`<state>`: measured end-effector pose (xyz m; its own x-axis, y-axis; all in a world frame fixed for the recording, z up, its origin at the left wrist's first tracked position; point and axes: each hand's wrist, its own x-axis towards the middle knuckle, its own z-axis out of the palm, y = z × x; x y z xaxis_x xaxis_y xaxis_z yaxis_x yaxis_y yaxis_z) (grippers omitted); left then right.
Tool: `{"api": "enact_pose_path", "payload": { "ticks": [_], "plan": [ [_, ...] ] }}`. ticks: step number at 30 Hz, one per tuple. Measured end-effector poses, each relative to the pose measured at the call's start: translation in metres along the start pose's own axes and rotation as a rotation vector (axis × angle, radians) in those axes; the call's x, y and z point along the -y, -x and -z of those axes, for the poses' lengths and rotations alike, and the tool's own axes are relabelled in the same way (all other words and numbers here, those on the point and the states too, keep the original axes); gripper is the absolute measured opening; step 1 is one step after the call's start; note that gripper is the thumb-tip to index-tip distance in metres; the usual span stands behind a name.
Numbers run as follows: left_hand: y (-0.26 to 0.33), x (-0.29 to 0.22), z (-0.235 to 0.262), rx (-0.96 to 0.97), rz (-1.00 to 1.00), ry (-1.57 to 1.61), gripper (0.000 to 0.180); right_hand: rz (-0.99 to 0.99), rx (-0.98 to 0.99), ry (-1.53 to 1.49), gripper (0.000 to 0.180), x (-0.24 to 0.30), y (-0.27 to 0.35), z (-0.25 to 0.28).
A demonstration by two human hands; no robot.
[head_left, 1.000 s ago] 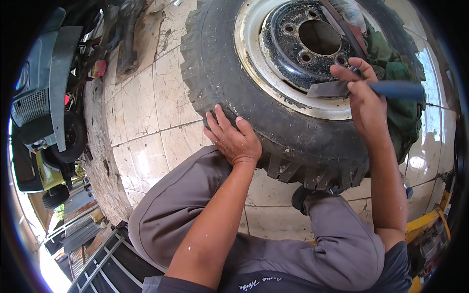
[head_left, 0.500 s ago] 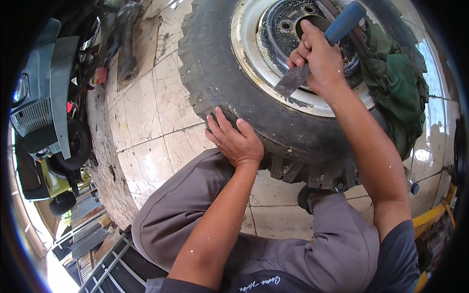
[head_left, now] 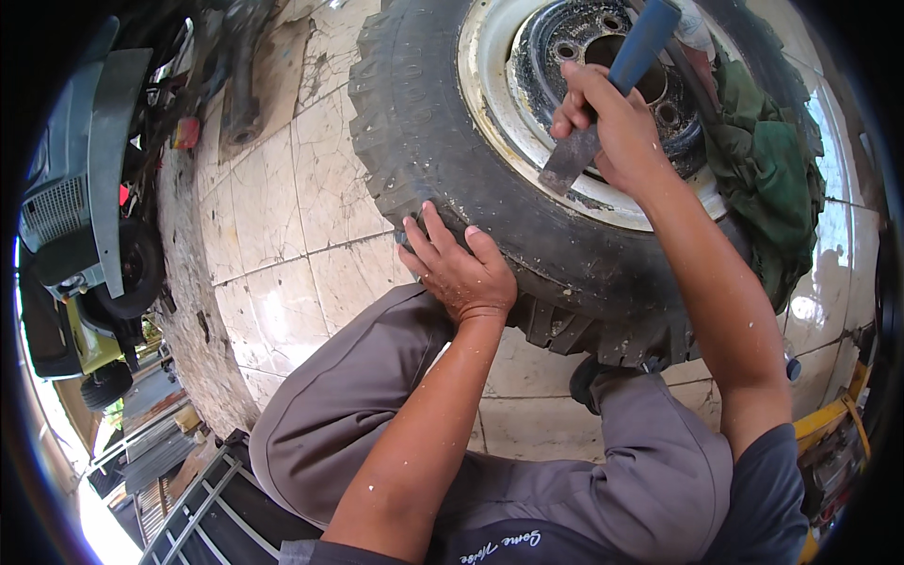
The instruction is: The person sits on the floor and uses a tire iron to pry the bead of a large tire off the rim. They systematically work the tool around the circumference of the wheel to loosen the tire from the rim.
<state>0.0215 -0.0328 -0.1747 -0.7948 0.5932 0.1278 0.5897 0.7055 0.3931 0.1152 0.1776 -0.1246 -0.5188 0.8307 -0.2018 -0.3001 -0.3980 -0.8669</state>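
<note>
1. Head view, the wheel: one tyre (head_left: 490,202) lies flat on the tiled floor (head_left: 282,235), right in front of the person's knees, fitted on one pale rim (head_left: 490,104) with a dark hub (head_left: 574,42). The bead seems to sit against the rim all round the visible arc, so I judge the tyre is not yet freed from it and most of the work is left.
2. Head view, right hand (head_left: 617,127): it is clenched around one tool (head_left: 612,94), a blue handle pointing up and a flat grey blade pointing down. The blade tip lies at the seam where the rim meets the tyre.
3. Head view, left hand (head_left: 461,268): it lies palm down on the near tread with the fingers spread, gripping nothing and pressing on the rubber.
4. Head view, around it: one crumpled green cloth (head_left: 767,174) lies over the far right side of the tyre. One grey vehicle (head_left: 85,217) stands well apart at the left edge.
5. Count: two hands, one tyre, one rim, one tool, one cloth.
</note>
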Motion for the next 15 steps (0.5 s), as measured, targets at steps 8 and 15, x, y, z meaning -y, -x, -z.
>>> {"api": "enact_pose_path", "payload": {
  "ticks": [8, 15],
  "plan": [
    [0.000, -0.004, 0.002, 0.014, 0.027, 0.008, 0.068, 0.027, -0.082, -0.108, 0.041, -0.014, 0.024, 0.022],
    [0.000, -0.006, 0.004, -0.005, 0.013, -0.035, 0.065, 0.180, -0.125, 0.081, 0.033, -0.036, 0.057, 0.047]
  ]
}}
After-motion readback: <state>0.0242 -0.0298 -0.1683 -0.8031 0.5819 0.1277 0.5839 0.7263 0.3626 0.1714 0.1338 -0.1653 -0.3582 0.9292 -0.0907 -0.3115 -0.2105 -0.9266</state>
